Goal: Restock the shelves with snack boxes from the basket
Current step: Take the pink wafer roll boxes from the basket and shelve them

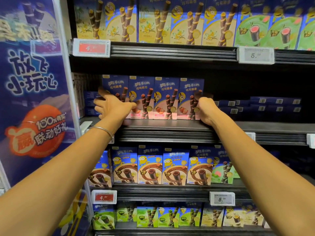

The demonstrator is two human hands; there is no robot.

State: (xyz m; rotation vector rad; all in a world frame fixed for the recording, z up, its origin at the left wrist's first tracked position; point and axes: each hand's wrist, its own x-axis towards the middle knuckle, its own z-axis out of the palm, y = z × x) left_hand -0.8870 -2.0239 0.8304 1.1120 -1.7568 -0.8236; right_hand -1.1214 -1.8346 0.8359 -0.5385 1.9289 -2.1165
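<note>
Reaching up from below, both arms are stretching toward the middle shelf (170,126). The left hand (112,106) is pressing spread, fairly straight fingers against the left end of a row of four pink boxes (166,97), thumb lying across the front. The right hand (207,109) is curling its fingers round the right end, fingertips blurred. The row is standing upright at the shelf's front edge, boxes touching side by side. Doing this well probably means squeezing evenly inward and sliding the row as one block, keeping it low so nothing tips. Behind, dark flat packs (272,106) are lying stacked; the basket is not showing.
</note>
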